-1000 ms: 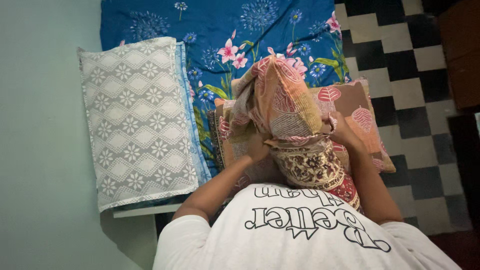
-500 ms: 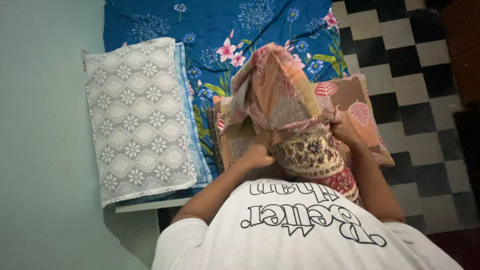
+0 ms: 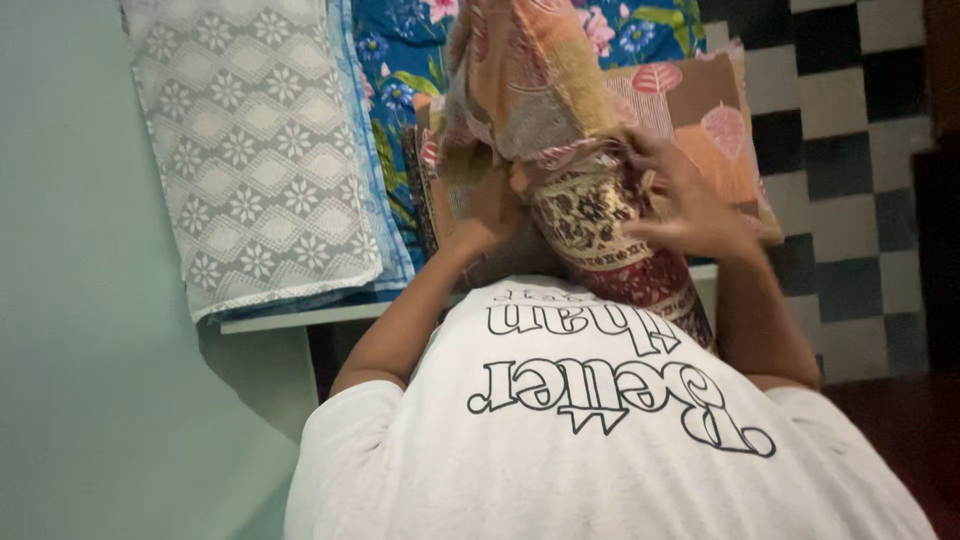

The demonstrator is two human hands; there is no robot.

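The patterned pillow (image 3: 610, 235) has been drawn closer to the body since a moment ago, at the near edge of the bed (image 3: 300, 318), the orange cover (image 3: 530, 80) bunched over its far end. The left hand (image 3: 480, 225) is closed on the cover's edge; the right hand (image 3: 690, 205) has been loosened — fingers spread, resting against the pillow's side.

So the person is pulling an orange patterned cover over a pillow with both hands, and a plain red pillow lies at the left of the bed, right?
Not quite. The head view shows the pillow at the left is grey with a white lace diamond pattern, not plain red. Both hands, left hand and right hand, do work the orange patterned cover.
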